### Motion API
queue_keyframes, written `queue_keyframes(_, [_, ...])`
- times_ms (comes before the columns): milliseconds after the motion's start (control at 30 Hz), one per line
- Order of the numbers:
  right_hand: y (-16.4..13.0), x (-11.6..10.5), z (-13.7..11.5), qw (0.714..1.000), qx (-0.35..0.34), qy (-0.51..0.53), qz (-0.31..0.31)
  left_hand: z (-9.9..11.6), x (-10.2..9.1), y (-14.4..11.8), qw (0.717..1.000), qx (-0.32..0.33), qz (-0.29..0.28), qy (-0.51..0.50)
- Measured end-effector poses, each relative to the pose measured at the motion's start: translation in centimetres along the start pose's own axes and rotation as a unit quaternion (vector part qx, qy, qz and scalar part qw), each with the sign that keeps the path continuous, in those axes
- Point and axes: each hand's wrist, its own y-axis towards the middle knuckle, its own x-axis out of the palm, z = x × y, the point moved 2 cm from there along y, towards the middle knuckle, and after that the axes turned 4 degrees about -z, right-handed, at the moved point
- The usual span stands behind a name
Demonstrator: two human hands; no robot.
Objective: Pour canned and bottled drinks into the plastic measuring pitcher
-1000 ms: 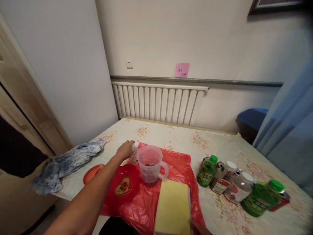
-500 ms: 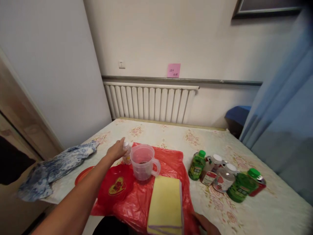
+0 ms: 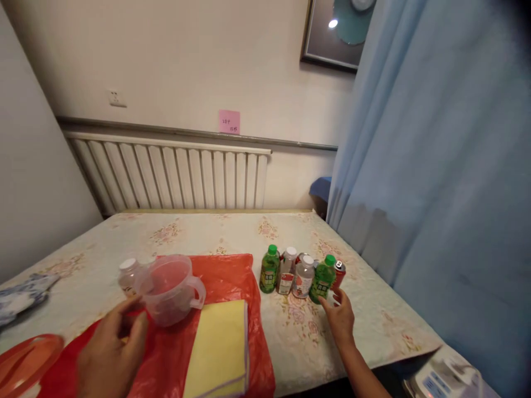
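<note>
Right hand: fingers loosely spread, gripping nothing, fingertips just short of the right-hand green-capped bottle and the red can, palm low over the table. Positioned as for reaching the bottle cluster, which stands upright and tightly grouped just right of the red plastic sheet: green bottle, two clear white-capped bottles.

Left hand: blurred, fingers half curled, nothing visibly held, hovering over the sheet's near left part, just before the clear measuring jug. Small white-capped bottle touching the jug's left side. Yellow pad lying flat on the sheet, right of the jug. Sheet apparently laid as a spill guard.
</note>
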Motion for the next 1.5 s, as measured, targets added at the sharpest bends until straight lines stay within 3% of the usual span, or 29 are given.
queue_keyframes(167, [2.7, 2.3, 0.1, 1.0, -0.01, -0.003, 0.021, 2.4, 3.6, -4.3, 0.987, 0.071, -0.074, -0.123])
queue_keyframes(400, [3.5, 3.2, 0.1, 1.0, 0.012, -0.005, 0.028, 2.8, 7.0, -7.7, 0.966, 0.092, -0.154, -0.184])
queue_keyframes(533, [2.3, 2.2, -0.6, 1.0, 0.006, -0.002, 0.013, 3.9, 8.0, -8.3, 0.952, 0.107, -0.208, -0.196])
queue_keyframes(667, [-1.2, 0.8, -2.3, 0.998, -0.027, 0.019, -0.047, 6.9, 8.5, -8.7, 0.93, 0.138, -0.275, -0.203])
queue_keyframes(767, [-4.3, 0.0, -4.3, 0.982, -0.061, 0.058, -0.167, 9.8, 8.3, -8.8, 0.912, 0.177, -0.302, -0.213])
queue_keyframes(867, [-7.2, -0.6, -7.1, 0.946, -0.104, 0.093, -0.292, 12.5, 7.4, -8.7, 0.903, 0.211, -0.305, -0.219])
queue_keyframes(1067, [-11.2, -0.9, -12.6, 0.878, -0.212, 0.09, -0.42, 15.5, 4.6, -8.3, 0.881, 0.3, -0.318, -0.183])
queue_keyframes(1267, [-12.8, -0.1, -14.7, 0.843, -0.257, 0.092, -0.463, 15.0, 2.4, -8.2, 0.879, 0.347, -0.315, -0.089])
queue_keyframes(1400, [-12.9, 0.7, -15.7, 0.834, -0.274, 0.089, -0.471, 13.4, 1.4, -7.8, 0.917, 0.313, -0.24, -0.056])
queue_keyframes(1500, [-12.4, 1.6, -17.0, 0.83, -0.29, 0.091, -0.468, 11.6, 0.5, -7.5, 0.945, 0.261, -0.161, -0.111])
